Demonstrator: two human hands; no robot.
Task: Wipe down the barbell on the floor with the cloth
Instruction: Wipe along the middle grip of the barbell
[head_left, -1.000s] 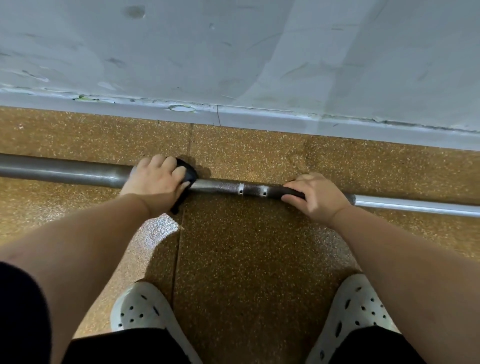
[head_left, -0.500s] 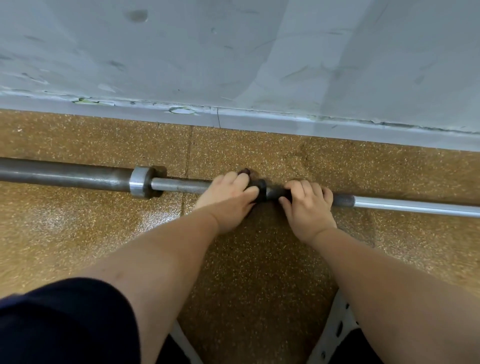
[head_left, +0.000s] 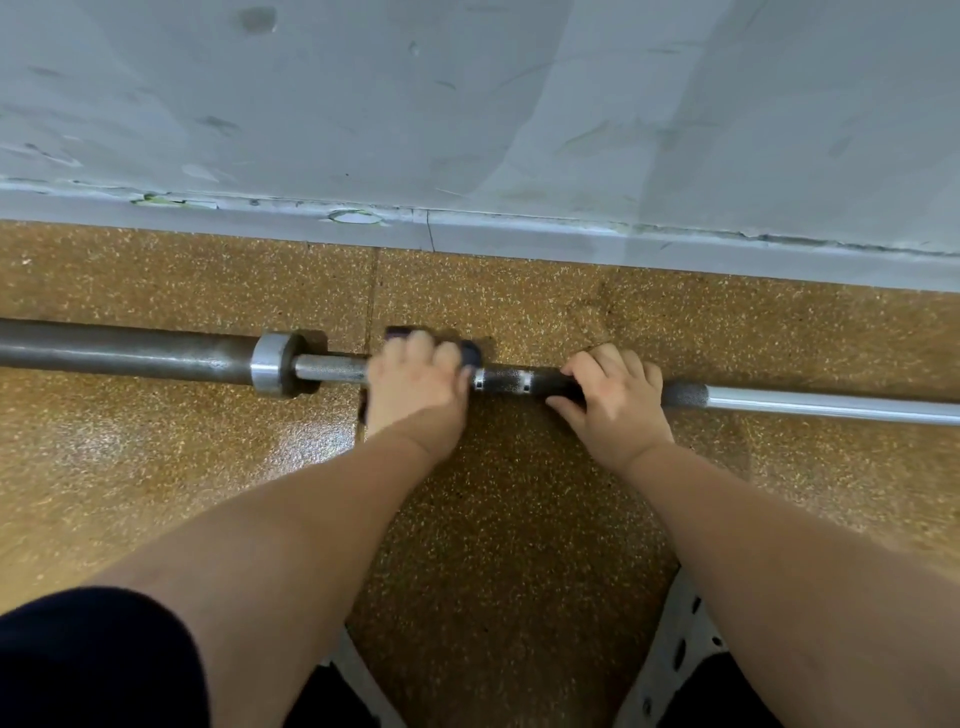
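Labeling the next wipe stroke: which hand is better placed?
Left. The left hand grips the cloth on the bar; the right hand grips only bare bar, with no cloth.

Down on the floor (head_left: 156, 467) it's golden brown all over, peppered with pale flecks, and above it the wall (head_left: 467, 104) runs pale blue-grey with darker scuffs over a plain grey skirting (head_left: 519, 241). The barbell (head_left: 810, 402) goes bright silver on the right, turns dark with a fine glittering speckle and two thin silver rings mid-bar, then a shiny silver collar (head_left: 270, 364) and a dull charcoal-grey sleeve (head_left: 130, 353) on the left. The cloth (head_left: 470, 354) shows very dark, near black with a navy tinge, the shorts (head_left: 88, 660) are dark navy, and the shoe (head_left: 670, 670) is white dotted with dark holes.
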